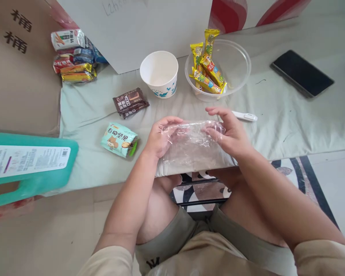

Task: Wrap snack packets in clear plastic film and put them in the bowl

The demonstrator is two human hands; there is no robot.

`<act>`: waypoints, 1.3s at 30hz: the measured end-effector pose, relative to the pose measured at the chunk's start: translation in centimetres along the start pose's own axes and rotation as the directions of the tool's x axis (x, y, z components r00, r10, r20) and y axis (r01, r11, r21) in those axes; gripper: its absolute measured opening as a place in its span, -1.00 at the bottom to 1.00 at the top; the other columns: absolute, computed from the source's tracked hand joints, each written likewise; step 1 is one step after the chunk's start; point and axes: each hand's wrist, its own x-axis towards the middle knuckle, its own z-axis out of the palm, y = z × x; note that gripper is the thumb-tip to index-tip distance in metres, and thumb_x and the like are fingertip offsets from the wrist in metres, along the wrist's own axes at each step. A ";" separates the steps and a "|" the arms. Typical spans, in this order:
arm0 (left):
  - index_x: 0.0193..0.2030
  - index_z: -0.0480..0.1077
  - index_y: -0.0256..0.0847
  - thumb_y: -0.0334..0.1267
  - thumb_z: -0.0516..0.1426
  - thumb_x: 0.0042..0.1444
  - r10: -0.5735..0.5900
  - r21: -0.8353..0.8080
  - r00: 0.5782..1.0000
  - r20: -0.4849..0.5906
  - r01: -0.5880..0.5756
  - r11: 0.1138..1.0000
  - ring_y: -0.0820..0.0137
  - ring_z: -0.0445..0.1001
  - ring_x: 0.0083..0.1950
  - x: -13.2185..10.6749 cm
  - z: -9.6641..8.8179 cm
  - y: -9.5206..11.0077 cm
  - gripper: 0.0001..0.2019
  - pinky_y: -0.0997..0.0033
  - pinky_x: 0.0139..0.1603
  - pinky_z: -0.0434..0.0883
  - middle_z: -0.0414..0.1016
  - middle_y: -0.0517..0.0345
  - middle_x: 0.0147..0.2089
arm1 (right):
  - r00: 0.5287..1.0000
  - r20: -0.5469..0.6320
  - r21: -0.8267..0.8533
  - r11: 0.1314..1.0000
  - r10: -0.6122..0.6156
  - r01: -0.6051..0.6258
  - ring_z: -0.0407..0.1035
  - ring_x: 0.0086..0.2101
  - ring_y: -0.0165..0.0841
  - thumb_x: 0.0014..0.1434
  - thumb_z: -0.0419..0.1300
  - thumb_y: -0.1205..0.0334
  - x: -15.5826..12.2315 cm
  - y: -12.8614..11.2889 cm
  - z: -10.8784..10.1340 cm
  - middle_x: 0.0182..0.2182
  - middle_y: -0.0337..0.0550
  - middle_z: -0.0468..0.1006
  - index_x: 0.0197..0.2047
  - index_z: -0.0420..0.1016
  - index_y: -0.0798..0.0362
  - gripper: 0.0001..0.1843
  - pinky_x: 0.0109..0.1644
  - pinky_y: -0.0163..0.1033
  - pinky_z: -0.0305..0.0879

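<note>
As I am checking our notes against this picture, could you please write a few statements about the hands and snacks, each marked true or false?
1. The left hand and right hand both touch the clear plastic film. True.
2. Yellow-wrapped snacks lie in the clear bowl. True.
3. The paper cup stands to the right of the bowl in the picture. False: it stands to the left.
4. The mint-green packet is nearer the left hand than the right. True.
5. The phone is inside the cup. False: it lies on the cloth.
</note>
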 end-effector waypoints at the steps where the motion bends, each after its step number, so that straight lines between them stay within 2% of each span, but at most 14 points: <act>1: -0.28 0.55 -0.15 -0.19 0.41 -0.05 -0.017 -0.012 1.000 -0.004 0.017 1.000 0.42 0.64 -0.30 0.0 0.0 0.1 -0.79 0.47 -0.28 0.57 0.69 0.18 -0.23 | 1.000 -0.012 -0.015 1.000 -0.006 0.006 0.46 0.03 -0.20 0.08 0.40 0.11 0.1 0.1 0.1 0.07 -0.08 0.55 -0.18 0.54 -0.08 -0.76 -0.22 -0.21 0.47; 5: -0.32 0.50 -0.17 -0.26 0.36 -0.01 -0.065 -0.013 0.996 -0.065 0.064 0.998 0.45 0.63 -0.31 0.2 -0.2 0.2 -0.85 0.55 -0.36 0.54 0.68 0.18 -0.24 | 0.995 -0.085 0.010 0.999 0.051 -0.050 0.47 0.01 -0.19 0.01 0.36 0.21 0.4 0.4 0.4 -0.06 -0.11 0.59 -0.42 0.49 -0.02 -0.88 -0.30 -0.24 0.42; 8: -0.20 0.51 -0.14 -0.25 0.33 0.02 -0.084 -0.028 0.995 -0.062 0.082 0.996 0.41 0.66 -0.27 0.4 -0.5 0.5 -0.81 0.52 -0.32 0.57 0.68 0.19 -0.23 | 0.979 -0.119 0.100 0.983 0.166 -0.154 0.48 -0.18 -0.30 0.02 0.35 0.16 0.5 0.6 0.4 -0.02 -0.15 0.58 -0.26 0.50 -0.06 -0.81 -0.37 -0.28 0.39; 10: -0.02 0.48 -0.10 -0.11 0.28 0.09 -0.114 -0.057 0.993 0.005 0.114 0.992 0.30 0.70 -0.19 0.4 -0.7 0.7 -0.69 0.40 -0.23 0.61 0.68 0.14 -0.18 | 0.971 -0.134 0.138 0.974 0.198 -0.179 0.46 -0.23 -0.34 0.04 0.33 0.16 0.5 0.8 0.3 0.00 -0.16 0.57 -0.13 0.48 -0.09 -0.71 -0.35 -0.27 0.40; 12: 0.14 0.41 -0.06 0.08 0.21 0.15 -0.149 -0.070 0.985 0.092 0.156 0.985 0.17 0.71 -0.10 0.2 -0.8 0.8 -0.53 0.23 -0.14 0.63 0.68 0.06 -0.11 | 0.970 -0.149 0.145 0.975 0.192 -0.171 0.46 -0.18 -0.32 0.04 0.31 0.18 0.7 1.0 0.2 0.02 -0.16 0.57 -0.07 0.46 -0.10 -0.66 -0.29 -0.25 0.43; 14: 0.23 0.35 -0.01 0.13 0.25 0.11 -0.154 -0.024 0.979 0.133 0.158 0.987 0.15 0.71 -0.11 0.0 -0.7 0.7 -0.41 0.21 -0.14 0.63 0.68 0.05 -0.09 | 0.970 -0.162 0.122 0.979 0.180 -0.161 0.46 -0.12 -0.29 0.04 0.29 0.19 0.8 1.2 0.0 0.05 -0.15 0.56 -0.06 0.45 -0.11 -0.65 -0.24 -0.22 0.46; 18: 0.23 0.35 0.00 -0.14 0.43 -0.07 -0.027 0.098 0.998 0.060 0.022 0.995 0.37 0.66 -0.32 -0.2 -0.4 0.0 -0.31 0.50 -0.35 0.51 0.67 0.15 -0.17 | 0.967 -0.167 0.122 0.977 0.193 -0.174 0.49 -0.24 -0.28 0.19 0.13 -0.04 0.9 1.7 -0.9 0.06 -0.14 0.54 -0.01 0.43 -0.13 -0.67 -0.35 -0.19 0.45; 21: 0.18 0.40 -0.02 -0.16 0.45 -0.07 0.069 0.113 0.997 0.034 -0.072 0.991 0.42 0.66 -0.30 -0.2 -0.2 -0.4 -0.35 0.57 -0.41 0.44 0.68 0.12 -0.11 | 0.970 -0.131 0.141 0.973 0.204 -0.185 0.45 -0.41 -0.40 0.23 0.13 -0.20 0.3 1.9 -1.1 0.08 -0.15 0.51 0.12 0.34 -0.19 -0.53 -0.41 -0.21 0.43; 24: 0.27 0.35 0.09 -0.18 0.47 -0.13 0.115 0.082 0.993 0.027 -0.116 0.990 0.38 0.68 -0.20 -0.2 -0.2 -0.3 -0.22 0.57 -0.39 0.44 0.67 0.12 0.01 | 0.971 -0.100 0.092 0.974 0.218 -0.209 0.43 -0.45 -0.43 0.03 0.43 -0.01 -0.3 1.9 -0.6 -0.07 -0.21 0.54 0.25 0.21 -0.22 -0.23 -0.39 -0.25 0.42; 27: 0.41 0.16 0.27 -0.24 0.49 -0.21 0.091 -0.024 0.995 0.051 -0.090 0.996 0.33 0.70 -0.10 -0.3 -0.3 0.2 0.03 0.51 -0.28 0.52 0.65 0.17 0.09 | 0.967 -0.076 0.120 0.965 0.244 -0.234 0.43 -0.44 -0.38 0.01 0.43 0.12 -0.3 1.7 -0.1 -0.34 -0.33 0.50 0.21 0.24 -0.16 -0.27 -0.36 -0.23 0.42; 29: 0.37 0.25 0.16 -0.15 0.47 -0.17 -0.003 -0.107 0.993 0.115 0.015 0.994 0.24 0.69 0.00 -0.4 -0.5 0.4 -0.07 0.38 -0.12 0.58 0.66 0.11 0.10 | 0.971 -0.102 0.194 0.962 0.214 -0.192 0.42 -0.44 -0.38 0.01 0.41 0.14 0.1 1.4 0.0 -0.41 -0.38 0.47 0.17 0.27 -0.16 -0.32 -0.33 -0.22 0.43; 33: -0.03 0.57 -0.24 -0.02 0.43 -0.10 -0.249 -0.040 0.936 0.250 0.266 0.963 0.06 0.69 0.04 -0.3 -0.5 0.4 -0.49 0.20 -0.01 0.61 0.71 -0.12 -0.04 | 0.975 -0.101 0.312 0.937 0.198 -0.158 0.40 -0.44 -0.40 -0.06 0.45 0.10 0.5 0.7 0.1 -0.41 -0.41 0.47 0.15 0.29 -0.20 -0.28 -0.33 -0.22 0.43; 36: -0.18 0.59 -0.25 -0.10 0.44 -0.10 -0.194 0.013 0.969 0.151 0.194 0.981 0.16 0.72 -0.13 -0.4 -0.1 0.2 -0.62 0.30 -0.15 0.61 0.73 -0.03 -0.20 | 0.961 -0.047 0.342 0.908 0.274 -0.242 0.44 -0.40 -0.40 -0.03 0.46 0.01 0.2 0.4 0.2 -0.38 -0.35 0.51 -0.06 0.39 -0.11 -0.49 -0.32 -0.23 0.43; 39: -0.12 0.57 -0.21 -0.06 0.45 -0.12 -0.090 0.034 0.992 0.086 0.088 0.996 0.23 0.72 -0.24 -0.6 0.2 0.2 -0.57 0.37 -0.25 0.60 0.73 0.06 -0.26 | 0.941 0.069 0.276 0.900 0.332 -0.338 0.47 -0.40 -0.37 0.02 0.45 -0.07 -0.3 0.0 0.3 -0.39 -0.27 0.57 -0.22 0.44 -0.03 -0.59 -0.30 -0.22 0.45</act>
